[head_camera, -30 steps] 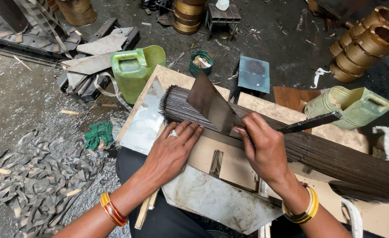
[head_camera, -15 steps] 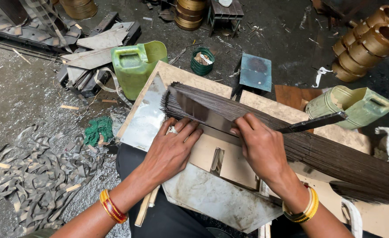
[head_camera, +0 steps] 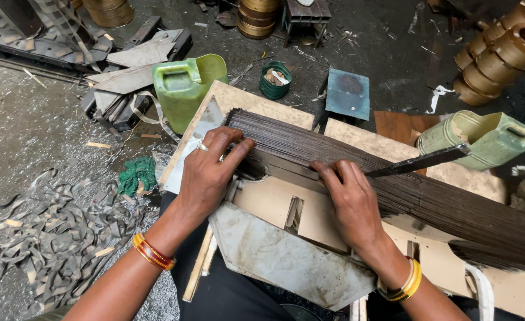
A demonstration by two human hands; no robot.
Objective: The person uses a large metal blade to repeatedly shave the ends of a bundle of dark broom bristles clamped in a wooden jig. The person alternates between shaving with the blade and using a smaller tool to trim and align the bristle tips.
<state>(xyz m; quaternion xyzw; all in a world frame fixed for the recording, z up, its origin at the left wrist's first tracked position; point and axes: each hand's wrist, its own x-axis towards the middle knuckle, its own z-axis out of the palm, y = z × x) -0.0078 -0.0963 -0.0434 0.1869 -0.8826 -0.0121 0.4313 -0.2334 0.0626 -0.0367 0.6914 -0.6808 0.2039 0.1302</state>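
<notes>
A long stack of thin dark metal strips [head_camera: 429, 196] lies slantwise on a pale wooden board [head_camera: 256, 101] across my lap. My left hand [head_camera: 212, 172], with a ring and orange bangles, rests flat on the stack's near left end, fingers spread over the strip edges. My right hand [head_camera: 351, 205], with yellow bangles, presses on the stack's near edge towards the middle. It holds a flat dark metal blade [head_camera: 420, 161] that points right over the strips. A wooden frame [head_camera: 274, 205] sits under both hands.
A cut green jerrycan [head_camera: 182, 89] stands beyond the board's left corner, a paler one [head_camera: 482, 139] at the right. A small green tin [head_camera: 274, 80], a blue-grey plate [head_camera: 347, 92] and brass-coloured rings [head_camera: 500, 53] lie farther back. Scrap metal curls [head_camera: 48, 238] cover the floor left. A grey sheet [head_camera: 280, 255] leans on my lap.
A dark metal sheet that stood tilted up between my hands has been laid down flat into the stack. My left hand has slid up onto the stack's end.
</notes>
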